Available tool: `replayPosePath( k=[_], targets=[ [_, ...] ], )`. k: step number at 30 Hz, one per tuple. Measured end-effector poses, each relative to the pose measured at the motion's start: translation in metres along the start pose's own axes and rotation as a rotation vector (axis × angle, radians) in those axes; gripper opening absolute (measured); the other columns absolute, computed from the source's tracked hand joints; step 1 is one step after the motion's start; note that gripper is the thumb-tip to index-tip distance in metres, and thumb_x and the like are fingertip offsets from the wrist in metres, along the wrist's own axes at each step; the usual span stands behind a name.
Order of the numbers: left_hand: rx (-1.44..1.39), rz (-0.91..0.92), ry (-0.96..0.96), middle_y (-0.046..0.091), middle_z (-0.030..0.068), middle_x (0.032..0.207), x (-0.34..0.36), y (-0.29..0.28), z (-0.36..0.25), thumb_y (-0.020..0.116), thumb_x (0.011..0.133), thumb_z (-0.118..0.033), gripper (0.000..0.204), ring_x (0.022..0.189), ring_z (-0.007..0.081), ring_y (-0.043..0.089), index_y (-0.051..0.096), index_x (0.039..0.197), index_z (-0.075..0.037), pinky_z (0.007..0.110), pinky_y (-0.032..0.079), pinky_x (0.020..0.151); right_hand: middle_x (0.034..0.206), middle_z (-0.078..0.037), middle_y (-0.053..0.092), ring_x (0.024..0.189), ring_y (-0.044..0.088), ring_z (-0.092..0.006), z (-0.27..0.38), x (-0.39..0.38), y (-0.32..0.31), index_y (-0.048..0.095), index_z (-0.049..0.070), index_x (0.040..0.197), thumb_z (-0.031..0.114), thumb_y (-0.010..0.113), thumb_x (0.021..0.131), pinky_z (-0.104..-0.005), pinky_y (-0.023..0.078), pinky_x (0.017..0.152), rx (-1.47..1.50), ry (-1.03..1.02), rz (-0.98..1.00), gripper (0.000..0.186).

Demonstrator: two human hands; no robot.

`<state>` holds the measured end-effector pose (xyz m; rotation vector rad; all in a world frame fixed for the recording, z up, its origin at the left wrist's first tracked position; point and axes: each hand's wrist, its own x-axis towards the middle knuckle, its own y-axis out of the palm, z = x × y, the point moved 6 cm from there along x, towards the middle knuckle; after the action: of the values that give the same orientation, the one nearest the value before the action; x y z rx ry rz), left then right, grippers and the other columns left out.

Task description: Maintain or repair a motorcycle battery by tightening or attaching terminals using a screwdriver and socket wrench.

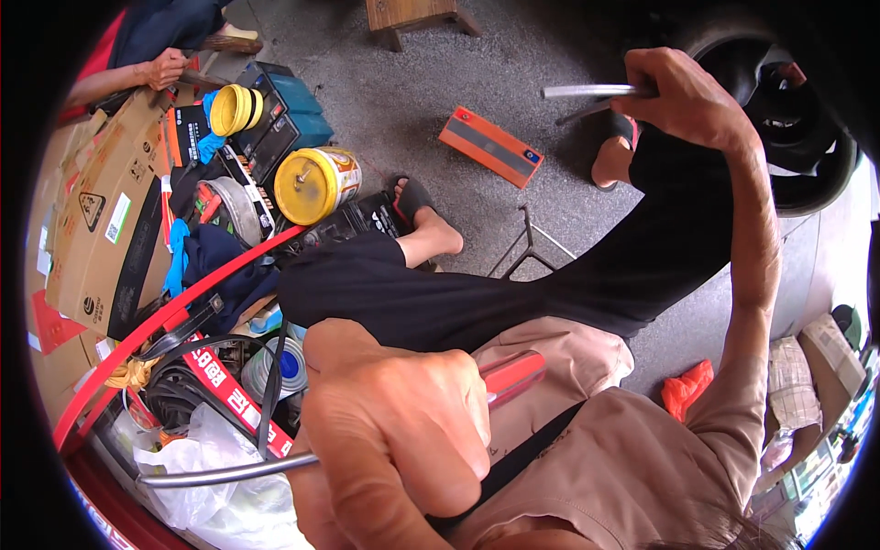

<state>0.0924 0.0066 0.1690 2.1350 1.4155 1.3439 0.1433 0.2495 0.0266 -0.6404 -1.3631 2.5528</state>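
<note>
My left hand (390, 422) is closed in the lower middle, close to the camera. A red-handled tool (513, 374) pokes out beside its knuckles, and a curved steel rod (211, 478) runs into it from the left; I cannot tell exactly which the fingers grip. My right hand (674, 101) is raised at the upper right, fingers curled on a silver metal bar (577, 91), with a thinner dark piece below it. A long curved red bar (128, 353) spans the left side. An orange rectangular box (490, 147) lies on the floor between the hands.
Cardboard boxes (105, 220), yellow buckets (302, 183), a teal case (293, 115) and tangled bags crowd the left. Another person's hand (165, 70) is at the top left. A black tyre (807, 192) is at right, a wooden stool (412, 14) at top, a metal stand (532, 252) past my legs.
</note>
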Motion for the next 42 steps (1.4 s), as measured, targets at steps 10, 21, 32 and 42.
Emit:
replayPosePath(
  k=[10, 21, 32, 42],
  targets=[
    [0.035, 0.069, -0.141, 0.047, 0.0025, 0.063, -0.004, -0.048, -0.002, 0.061, 0.092, -0.029, 0.028, 0.049, 0.0142, 0.046, 0.064, 0.097, -0.001, 0.03, 0.032, 0.04, 0.056, -0.007, 0.046, 0.057, 0.05, -0.0251, 0.037, -0.014, 0.009, 0.047, 0.004, 0.061, 0.017, 0.072, 0.072, -0.0378, 0.042, 0.06, -0.003, -0.086, 0.122, 0.03],
    [-0.04, 0.023, -0.061, 0.044, 0.0038, 0.06, 0.001, -0.022, -0.007, 0.064, 0.088, -0.024, 0.019, 0.046, 0.0141, 0.04, 0.06, 0.086, -0.006, 0.029, 0.026, 0.039, 0.061, -0.008, 0.051, 0.068, 0.057, -0.0268, 0.06, -0.009, 0.022, 0.051, 0.005, 0.067, 0.015, 0.072, 0.072, -0.0394, 0.047, 0.068, -0.093, -0.228, 0.15, 0.024],
    [-0.018, -0.065, -0.087, 0.041, 0.0051, 0.058, -0.009, -0.002, -0.01, 0.068, 0.084, -0.021, 0.018, 0.043, 0.0139, 0.035, 0.056, 0.075, -0.011, 0.028, 0.021, 0.038, 0.053, -0.007, 0.046, 0.05, 0.047, -0.0252, 0.054, -0.007, 0.027, 0.045, 0.004, 0.062, 0.015, 0.075, 0.055, -0.0381, 0.037, 0.052, -0.016, -0.326, 0.014, 0.032],
    [-0.056, -0.116, 0.009, 0.047, 0.0082, 0.059, -0.004, 0.003, -0.014, 0.061, 0.086, -0.01, 0.012, 0.042, 0.0144, 0.038, 0.058, 0.081, 0.0, 0.028, 0.026, 0.038, 0.054, -0.007, 0.051, 0.052, 0.054, -0.0264, 0.065, -0.005, 0.036, 0.049, 0.005, 0.064, 0.014, 0.078, 0.062, -0.0372, 0.041, 0.051, -0.038, -0.486, 0.04, 0.03]
  ],
)
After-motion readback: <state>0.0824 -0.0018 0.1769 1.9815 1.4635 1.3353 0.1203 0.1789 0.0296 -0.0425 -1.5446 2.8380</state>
